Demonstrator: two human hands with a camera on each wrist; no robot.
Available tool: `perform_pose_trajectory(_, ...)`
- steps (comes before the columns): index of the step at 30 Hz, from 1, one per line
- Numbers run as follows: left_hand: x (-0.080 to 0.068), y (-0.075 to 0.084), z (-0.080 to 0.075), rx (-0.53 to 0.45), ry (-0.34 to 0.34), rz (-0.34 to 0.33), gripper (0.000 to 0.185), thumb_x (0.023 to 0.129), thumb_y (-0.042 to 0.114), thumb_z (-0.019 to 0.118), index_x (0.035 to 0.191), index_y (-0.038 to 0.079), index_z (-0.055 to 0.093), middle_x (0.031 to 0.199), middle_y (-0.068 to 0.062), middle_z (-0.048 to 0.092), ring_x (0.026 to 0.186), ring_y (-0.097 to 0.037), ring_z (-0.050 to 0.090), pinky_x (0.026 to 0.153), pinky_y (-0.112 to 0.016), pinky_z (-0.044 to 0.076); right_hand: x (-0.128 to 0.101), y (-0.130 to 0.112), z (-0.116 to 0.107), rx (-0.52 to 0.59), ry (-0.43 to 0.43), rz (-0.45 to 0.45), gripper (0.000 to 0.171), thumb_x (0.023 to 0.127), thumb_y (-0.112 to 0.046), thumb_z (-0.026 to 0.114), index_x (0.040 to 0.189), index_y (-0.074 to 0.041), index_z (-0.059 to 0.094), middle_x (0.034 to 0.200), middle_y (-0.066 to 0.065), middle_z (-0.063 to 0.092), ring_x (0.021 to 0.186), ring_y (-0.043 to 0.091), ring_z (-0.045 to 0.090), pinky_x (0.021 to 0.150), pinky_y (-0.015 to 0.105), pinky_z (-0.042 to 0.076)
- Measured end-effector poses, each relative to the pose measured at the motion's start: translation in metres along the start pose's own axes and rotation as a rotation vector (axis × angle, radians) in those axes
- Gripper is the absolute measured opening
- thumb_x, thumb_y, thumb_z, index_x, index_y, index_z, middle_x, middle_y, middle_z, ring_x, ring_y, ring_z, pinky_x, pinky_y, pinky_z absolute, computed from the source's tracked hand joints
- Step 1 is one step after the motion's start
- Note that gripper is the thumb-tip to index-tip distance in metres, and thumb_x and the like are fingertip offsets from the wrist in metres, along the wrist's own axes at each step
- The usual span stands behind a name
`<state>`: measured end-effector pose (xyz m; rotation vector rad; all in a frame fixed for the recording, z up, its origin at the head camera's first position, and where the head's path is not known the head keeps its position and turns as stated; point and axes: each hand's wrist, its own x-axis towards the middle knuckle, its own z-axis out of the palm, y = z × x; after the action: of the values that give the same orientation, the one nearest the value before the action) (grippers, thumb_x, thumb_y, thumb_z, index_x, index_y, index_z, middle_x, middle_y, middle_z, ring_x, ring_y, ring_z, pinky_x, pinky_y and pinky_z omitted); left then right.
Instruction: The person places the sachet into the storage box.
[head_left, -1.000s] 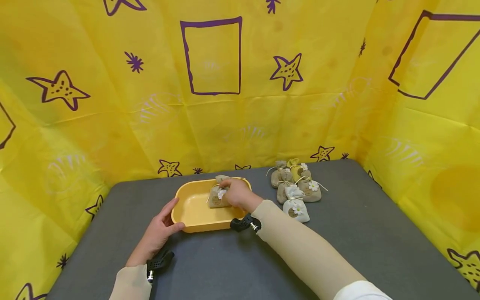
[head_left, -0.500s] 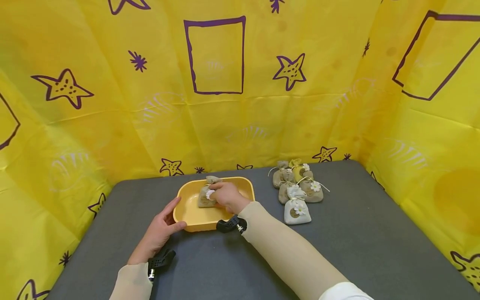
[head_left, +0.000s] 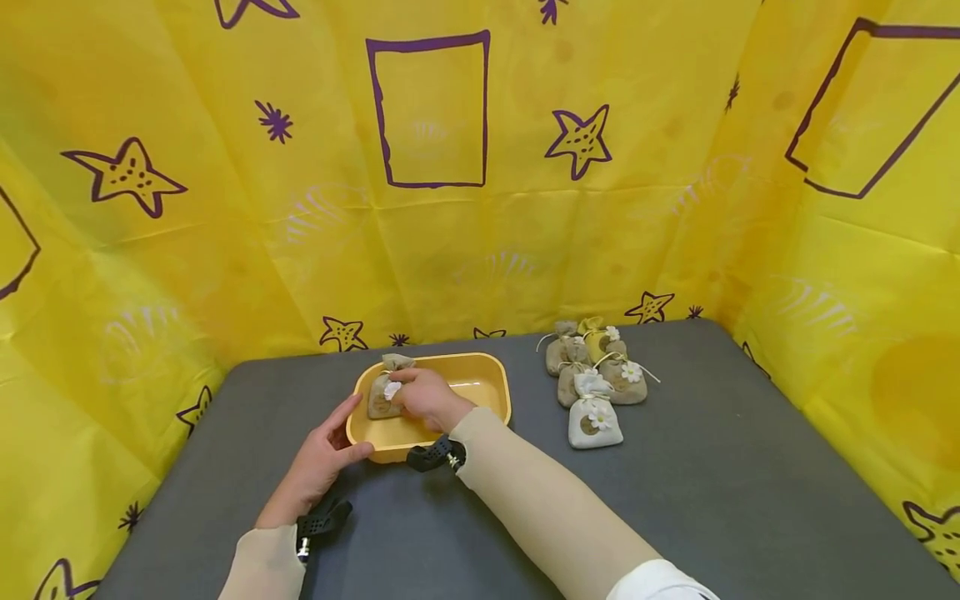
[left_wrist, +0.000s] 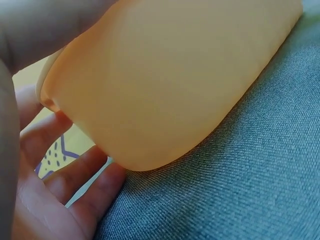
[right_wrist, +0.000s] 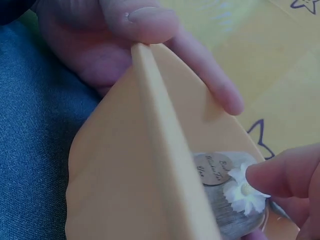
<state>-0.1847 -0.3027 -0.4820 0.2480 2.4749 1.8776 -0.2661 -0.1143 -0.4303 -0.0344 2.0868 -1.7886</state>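
pouch (head_left: pixel 379 402): inside tray (head_left: pixel 468 358), left end | right hand (head_left: pixel 429 397) pinching pouch; left hand (head_left: pixel 318 460) gripping tray's left end | pouch probably light, soft, hardly slippery; best held by its body, sparing the flower (right_wrist: pixel 244 190)

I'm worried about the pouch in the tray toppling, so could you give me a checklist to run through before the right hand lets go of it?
1. Pouch within the tray: ok; the greyish-beige cloth pouch is inside the yellow, rounded-rectangular tray.
2. Tray steadied: ok; the left hand grips its left end.
3. Pouch under control: ok; the right hand pinches it.
4. White flower attached: ok, it shows on the pouch's front.
5. Pouch standing on its own: cannot tell while it is held.
6. Other pouches clear of the tray: ok; the nearest-to-person one, white cloth, sits apart on the dark grey table.
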Motion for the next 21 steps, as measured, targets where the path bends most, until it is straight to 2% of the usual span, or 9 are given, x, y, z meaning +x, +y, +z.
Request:
perform_pose_trajectory(6, -0.002, 0.002, 0.0, 0.009, -0.006, 0.005, 0.082, 0.093, 0.012, 0.072, 0.159, 0.009, 0.024, 0.162, -0.018, 0.019, 0.139, -0.041, 0.034, 0.097, -0.021, 0.041, 0.001, 0.001, 0.003, -0.004, -0.02, 0.004, 0.055, 0.082, 0.013, 0.06, 0.127, -0.015, 0.07, 0.107, 0.003, 0.059, 0.077, 0.019, 0.055, 0.052, 0.025, 0.035)
perform_pose_trajectory(9, 0.0, 0.003, -0.002, 0.019, -0.012, 0.008, 0.082, 0.093, 0.012, 0.072, 0.159, 0.009, 0.023, 0.162, -0.018, 0.018, 0.14, -0.042, 0.033, 0.097, -0.021, 0.041, 0.003, 0.0, 0.002, -0.001, -0.031, -0.004, 0.057, 0.08, 0.014, 0.059, 0.127, -0.016, 0.07, 0.106, 0.003, 0.059, 0.076, 0.019, 0.055, 0.047, 0.024, 0.033)
perform_pose_trajectory(12, 0.0, 0.004, -0.002, 0.017, -0.001, 0.005, 0.082, 0.093, 0.012, 0.072, 0.159, 0.01, 0.024, 0.162, -0.017, 0.018, 0.14, -0.041, 0.033, 0.096, -0.02, 0.042, 0.003, 0.0, 0.002, -0.009, -0.044, -0.02, 0.058, 0.079, 0.014, 0.06, 0.127, -0.017, 0.07, 0.107, 0.003, 0.059, 0.081, 0.018, 0.056, 0.049, 0.024, 0.035)
perform_pose_trajectory(15, 0.001, 0.004, -0.002, 0.02, -0.001, 0.017, 0.081, 0.093, 0.013, 0.072, 0.159, 0.01, 0.024, 0.162, -0.016, 0.018, 0.141, -0.041, 0.031, 0.097, -0.019, 0.041, 0.0, 0.0, 0.0, -0.037, -0.063, -0.039, 0.058, 0.08, 0.011, 0.063, 0.131, -0.017, 0.067, 0.112, 0.003, 0.061, 0.084, 0.019, 0.054, 0.059, 0.027, 0.041)
perform_pose_trajectory(17, 0.002, 0.002, -0.001, 0.021, 0.0, 0.03, 0.081, 0.093, 0.012, 0.072, 0.159, 0.009, 0.025, 0.162, -0.016, 0.017, 0.141, -0.041, 0.03, 0.097, -0.02, 0.04, -0.003, 0.0, -0.002, -0.057, -0.079, -0.044, 0.058, 0.082, 0.006, 0.066, 0.134, -0.018, 0.064, 0.119, 0.003, 0.06, 0.092, 0.019, 0.054, 0.073, 0.032, 0.049)
perform_pose_trajectory(18, 0.002, 0.001, -0.001, 0.023, -0.002, 0.037, 0.081, 0.093, 0.012, 0.072, 0.159, 0.008, 0.025, 0.162, -0.016, 0.017, 0.142, -0.041, 0.03, 0.097, -0.02, 0.04, -0.005, -0.001, -0.003, -0.057, -0.085, -0.041, 0.058, 0.082, 0.003, 0.068, 0.136, -0.018, 0.063, 0.123, 0.003, 0.06, 0.097, 0.019, 0.055, 0.081, 0.037, 0.05)
perform_pose_trajectory(21, 0.0, -0.001, -0.002, 0.042, 0.011, 0.057, 0.081, 0.092, 0.009, 0.073, 0.158, 0.006, 0.026, 0.162, -0.018, 0.018, 0.141, -0.042, 0.03, 0.097, -0.018, 0.04, -0.013, -0.003, -0.007, -0.016, -0.107, -0.032, 0.059, 0.083, -0.005, 0.07, 0.139, -0.021, 0.06, 0.133, 0.002, 0.056, 0.116, 0.024, 0.054, 0.095, 0.056, 0.046)
